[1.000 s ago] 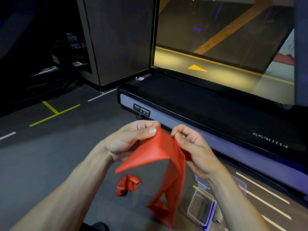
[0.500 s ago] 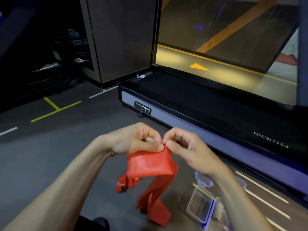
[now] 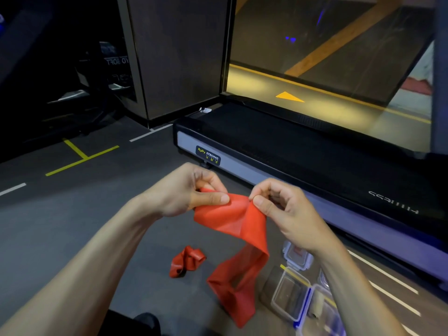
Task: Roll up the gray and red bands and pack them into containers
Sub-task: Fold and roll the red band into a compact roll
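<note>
A long red band [image 3: 232, 221] hangs from both my hands above the dark floor, its lower end folded on the ground. My left hand [image 3: 186, 190] pinches its upper left edge between thumb and fingers. My right hand [image 3: 278, 204] pinches the upper right edge a short way off, with the band creased between them. A second red band [image 3: 186, 261] lies crumpled on the floor below. Clear plastic containers [image 3: 289, 293] sit on the floor at the lower right, another one [image 3: 297, 257] just beyond. No gray band is visible.
A black treadmill [image 3: 291, 156] with a grey side rail runs across the floor just beyond my hands. Yellow and white lines mark the floor [image 3: 80, 161] at the left. A dark pillar [image 3: 174, 57] stands behind.
My hands, pressed together half a second ago, have drawn slightly apart, spreading the band's top edge. The crumpled band on the floor now shows below.
</note>
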The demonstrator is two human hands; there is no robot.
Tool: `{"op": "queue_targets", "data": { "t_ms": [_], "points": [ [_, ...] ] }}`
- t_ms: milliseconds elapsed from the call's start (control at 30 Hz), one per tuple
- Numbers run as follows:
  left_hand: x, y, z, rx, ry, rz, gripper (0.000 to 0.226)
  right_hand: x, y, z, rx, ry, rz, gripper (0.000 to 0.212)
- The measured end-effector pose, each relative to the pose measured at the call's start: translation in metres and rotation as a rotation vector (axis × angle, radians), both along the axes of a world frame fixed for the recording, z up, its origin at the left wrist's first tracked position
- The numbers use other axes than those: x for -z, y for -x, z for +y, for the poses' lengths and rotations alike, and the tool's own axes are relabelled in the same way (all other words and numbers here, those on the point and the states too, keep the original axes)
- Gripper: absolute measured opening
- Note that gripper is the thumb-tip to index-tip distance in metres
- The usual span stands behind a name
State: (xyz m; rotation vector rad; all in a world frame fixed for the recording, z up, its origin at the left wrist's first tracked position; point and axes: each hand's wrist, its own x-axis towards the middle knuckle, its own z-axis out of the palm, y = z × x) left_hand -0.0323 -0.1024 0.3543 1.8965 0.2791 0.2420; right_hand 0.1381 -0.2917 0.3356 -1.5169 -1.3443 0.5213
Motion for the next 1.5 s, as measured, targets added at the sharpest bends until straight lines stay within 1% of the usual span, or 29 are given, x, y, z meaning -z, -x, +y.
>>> {"op": "queue_targets", "data": {
  "t_ms": [233,433,500,600,667,733,867,1000,1133,1200,1333,1500],
  "points": [
    [-0.001,0.003,0.0,0.001,0.014,-0.016,0.02,0.001,0.0,-0.001,-0.012,0.013,0.027,0.008],
    [-0.002,0.004,0.0,0.037,0.017,-0.025,0.01,0.003,0.002,-0.001,-0.022,0.034,0.049,0.007],
    [-0.002,0.004,0.0,0.051,0.011,-0.031,0.011,0.005,0.003,-0.001,-0.027,0.034,0.074,0.008],
    [0.002,0.002,-0.001,0.074,-0.029,-0.022,0.015,0.007,0.01,0.002,-0.044,-0.017,0.172,0.01],
    [0.005,0.0,-0.004,0.098,-0.107,-0.008,0.015,0.008,0.019,0.007,-0.103,-0.047,0.256,0.008],
    [0.006,-0.003,-0.008,0.117,-0.183,0.001,0.018,0.01,0.026,0.011,-0.139,-0.041,0.285,0.006],
    [0.005,-0.003,-0.006,0.084,-0.21,-0.014,0.012,0.014,0.026,0.015,-0.06,0.002,0.131,0.006],
    [0.011,-0.004,-0.007,0.041,-0.294,-0.017,0.009,0.012,0.023,0.016,-0.044,0.025,0.05,0.007],
    [0.014,-0.007,-0.01,-0.077,-0.319,-0.041,0.023,0.013,0.02,0.016,0.027,0.022,0.018,0.011],
    [0.013,-0.008,-0.009,-0.134,-0.27,-0.066,0.028,0.015,0.019,0.016,0.077,0.003,0.018,0.012],
    [0.011,-0.007,-0.008,-0.213,-0.086,-0.109,0.026,0.019,0.019,0.017,0.167,-0.028,0.035,0.01],
    [0.008,-0.005,-0.011,-0.23,0.001,-0.123,0.026,0.018,0.018,0.017,0.189,-0.05,0.05,0.015]
  ]
}}
